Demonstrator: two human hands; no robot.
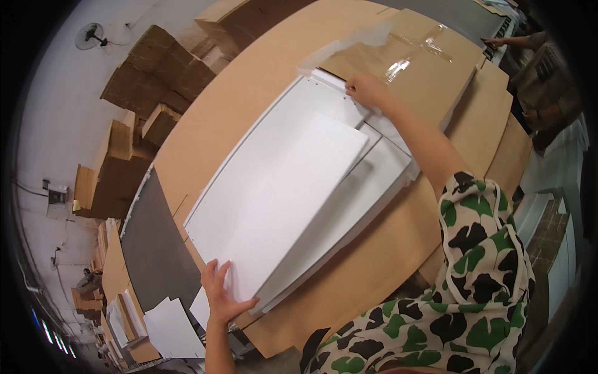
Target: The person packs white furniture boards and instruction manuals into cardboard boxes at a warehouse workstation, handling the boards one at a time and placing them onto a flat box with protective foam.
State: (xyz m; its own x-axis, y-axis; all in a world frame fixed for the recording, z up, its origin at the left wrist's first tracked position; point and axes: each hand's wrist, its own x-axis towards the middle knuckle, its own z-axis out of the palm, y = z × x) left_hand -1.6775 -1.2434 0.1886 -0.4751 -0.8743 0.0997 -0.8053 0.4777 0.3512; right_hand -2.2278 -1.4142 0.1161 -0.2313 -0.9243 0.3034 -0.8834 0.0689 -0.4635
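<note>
While L hand [222, 294] (fingers spread) is touching wht panel [280, 199], R hand [366, 91] curled, hold unclear, cardbd [380, 255] is lying beneath, wall fan [90, 37] hanging.

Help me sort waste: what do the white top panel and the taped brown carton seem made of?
White top panel: possibly coated board, satin, from its even sheen and crisp edges; core unclear.
Taped brown carton: probably cardboard, matt, from its dull tan face.

A white panel [293, 206] overlaps a white board [265, 140].
</note>
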